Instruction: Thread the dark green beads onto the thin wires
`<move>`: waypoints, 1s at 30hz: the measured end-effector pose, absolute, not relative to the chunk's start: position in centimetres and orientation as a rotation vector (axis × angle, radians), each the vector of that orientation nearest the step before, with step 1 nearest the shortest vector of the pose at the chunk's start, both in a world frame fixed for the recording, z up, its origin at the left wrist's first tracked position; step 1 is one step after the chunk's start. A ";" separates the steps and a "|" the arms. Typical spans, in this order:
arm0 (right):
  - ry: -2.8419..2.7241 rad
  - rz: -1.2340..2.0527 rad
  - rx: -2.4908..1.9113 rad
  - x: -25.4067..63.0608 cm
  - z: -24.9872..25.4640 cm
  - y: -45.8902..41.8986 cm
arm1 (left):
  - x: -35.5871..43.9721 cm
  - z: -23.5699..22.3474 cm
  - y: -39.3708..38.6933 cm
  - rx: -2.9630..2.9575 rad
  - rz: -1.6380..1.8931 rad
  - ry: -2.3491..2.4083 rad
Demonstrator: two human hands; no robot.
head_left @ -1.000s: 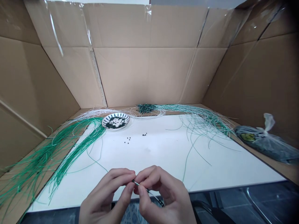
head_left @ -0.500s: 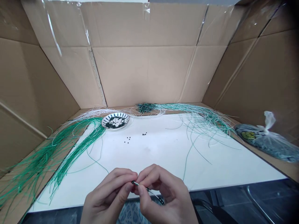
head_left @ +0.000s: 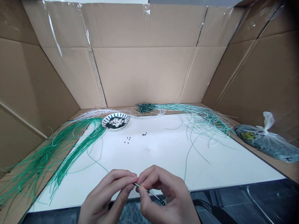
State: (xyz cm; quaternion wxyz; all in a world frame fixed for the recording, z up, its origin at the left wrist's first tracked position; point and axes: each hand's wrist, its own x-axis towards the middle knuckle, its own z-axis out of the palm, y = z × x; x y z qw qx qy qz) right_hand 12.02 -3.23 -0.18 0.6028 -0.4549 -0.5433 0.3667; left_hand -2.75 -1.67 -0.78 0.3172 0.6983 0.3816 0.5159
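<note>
My left hand [head_left: 108, 194] and my right hand [head_left: 169, 194] meet at the front edge of the white board, fingertips nearly touching. Between them runs a short thin cord [head_left: 153, 195], pale in places, with small dark beads on it. The left thumb and index finger pinch its end, where a dark tip partly shows. Farther along, my right thumb and fingers grip the same cord. A dark bead [head_left: 162, 202] shows on it against the right palm. Fingers hide part of the cord.
A striped plate [head_left: 104, 125] of dark beads stands at the back of the white board [head_left: 149, 158], several loose beads [head_left: 127, 140] before it. Green cords [head_left: 46, 155] spread left; a beaded cord bundle [head_left: 187, 107] lies behind. A tied plastic bag [head_left: 268, 141] sits right. Cardboard walls [head_left: 144, 71] surround it.
Both hands keep their pinch on the cord and have shifted only slightly. The dark tip at my left fingertips is a little more covered now.
</note>
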 end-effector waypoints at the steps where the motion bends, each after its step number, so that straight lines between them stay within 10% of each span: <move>1: -1.258 0.852 -1.062 12.0 -0.2 -3.2 | -3.0 -0.8 -1.5 1.872 1.315 0.985; 30: -1.252 1.012 -1.287 12.5 0.9 -3.1 | -1.7 -0.2 -1.7 1.559 1.306 1.036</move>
